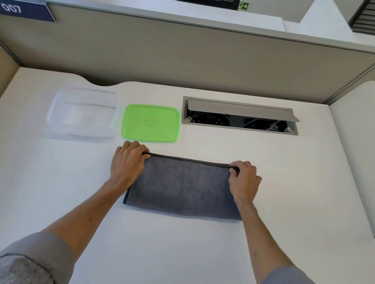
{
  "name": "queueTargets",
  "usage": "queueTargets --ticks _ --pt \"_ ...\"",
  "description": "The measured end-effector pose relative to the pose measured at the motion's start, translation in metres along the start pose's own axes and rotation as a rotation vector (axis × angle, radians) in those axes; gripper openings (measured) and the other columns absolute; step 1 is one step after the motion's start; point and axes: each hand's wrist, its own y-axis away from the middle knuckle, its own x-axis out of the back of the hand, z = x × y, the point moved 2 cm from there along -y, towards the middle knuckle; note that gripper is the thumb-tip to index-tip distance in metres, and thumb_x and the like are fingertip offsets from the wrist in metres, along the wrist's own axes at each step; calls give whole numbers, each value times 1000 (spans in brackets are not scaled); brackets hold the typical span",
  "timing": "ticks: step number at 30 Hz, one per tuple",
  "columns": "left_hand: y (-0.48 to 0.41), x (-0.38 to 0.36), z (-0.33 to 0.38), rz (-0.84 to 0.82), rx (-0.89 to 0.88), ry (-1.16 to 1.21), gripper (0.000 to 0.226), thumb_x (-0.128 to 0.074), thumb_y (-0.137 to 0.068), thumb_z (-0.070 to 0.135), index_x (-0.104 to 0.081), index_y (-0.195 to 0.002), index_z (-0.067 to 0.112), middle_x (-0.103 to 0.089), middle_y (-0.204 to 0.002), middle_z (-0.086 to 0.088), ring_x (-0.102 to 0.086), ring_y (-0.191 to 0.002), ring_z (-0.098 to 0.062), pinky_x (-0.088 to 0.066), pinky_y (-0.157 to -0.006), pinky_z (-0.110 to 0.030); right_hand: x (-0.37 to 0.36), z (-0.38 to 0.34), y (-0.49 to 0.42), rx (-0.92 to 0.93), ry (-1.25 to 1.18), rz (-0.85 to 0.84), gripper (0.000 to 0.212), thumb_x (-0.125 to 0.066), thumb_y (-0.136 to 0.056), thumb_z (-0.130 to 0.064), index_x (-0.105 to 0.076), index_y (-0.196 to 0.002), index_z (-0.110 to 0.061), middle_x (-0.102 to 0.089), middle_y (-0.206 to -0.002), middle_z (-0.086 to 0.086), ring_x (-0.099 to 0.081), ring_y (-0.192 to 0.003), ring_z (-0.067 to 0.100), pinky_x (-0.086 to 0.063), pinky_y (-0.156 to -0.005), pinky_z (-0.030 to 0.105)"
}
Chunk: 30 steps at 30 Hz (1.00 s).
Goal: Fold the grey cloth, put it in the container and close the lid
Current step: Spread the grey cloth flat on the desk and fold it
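Observation:
The grey cloth (pixel 184 187) lies on the white desk as a wide rectangle, folded over on itself. My left hand (pixel 127 162) pinches its far left corner and my right hand (pixel 244 180) pinches its far right corner, both resting on the cloth's far edge. A clear plastic container (pixel 82 113) stands empty and uncovered at the back left. Its green lid (pixel 151 123) lies flat on the desk just right of it, a little beyond my left hand.
A cable hatch (pixel 240 116) with its flap raised is set into the white desk (pixel 172 243) at the back right. A beige partition wall (pixel 178 56) closes off the far edge. The desk's right edge curves toward a neighbouring desk.

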Motion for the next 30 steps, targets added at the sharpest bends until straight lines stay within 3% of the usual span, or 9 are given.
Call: queueTargets --ticks 4,9,14,19,22,26,30 --pt "0 -5 -2 11 5 -17 17 -68 -104 30 -80 -114 23 -72 -116 0 -61 -119 -34 -48 -98 -47 -3 2 1 -3 8 9 18 -65 -106 -11 -75 -118 -20 -69 -125 -1 -61 -116 25 -45 -101 44" --pt "5 -9 -3 96 -16 -71 50 -75 -100 27 -62 -147 19 -58 -150 -8 -57 -132 -38 -51 -102 -53 -4 6 4 -24 -8 29 28 -66 -106 -14 -70 -133 -20 -63 -138 1 -60 -127 25 -46 -107 46" --pt "31 -17 3 171 -25 -96 52 -69 -102 20 -55 -151 18 -49 -163 -8 -49 -148 -33 -45 -115 -52 -5 3 31 2 21 163 33 -67 -103 -6 -70 -132 -21 -62 -137 -1 -61 -122 24 -49 -106 46" --pt "73 -39 20 133 -85 -78 48 -47 -112 30 -55 -157 17 -50 -168 -9 -48 -155 -32 -43 -122 -52 -22 -1 83 84 28 148 33 -70 -97 -6 -72 -125 -23 -64 -133 -5 -63 -118 21 -51 -100 44" --pt "92 -50 24 101 -95 -71 55 -39 -115 36 -45 -166 18 -41 -175 -8 -40 -162 -30 -39 -128 -52 -30 6 103 88 54 98 31 -66 -103 -15 -72 -133 -20 -63 -142 -2 -61 -131 22 -50 -106 45" --pt "110 -60 11 60 -98 -61 60 -32 -115 40 -31 -173 24 -25 -182 -4 -28 -168 -25 -30 -134 -51 -30 18 113 94 27 16 43 -56 -111 -21 -61 -154 -21 -50 -166 0 -48 -153 22 -38 -126 42" --pt "120 -62 0 43 -105 -56 62 -24 -115 46 -18 -175 31 -12 -185 0 -16 -171 -21 -24 -137 -51 -25 34 119 131 27 -96 56 -39 -118 -29 -29 -172 -20 -15 -184 -2 -18 -169 16 -15 -138 45"
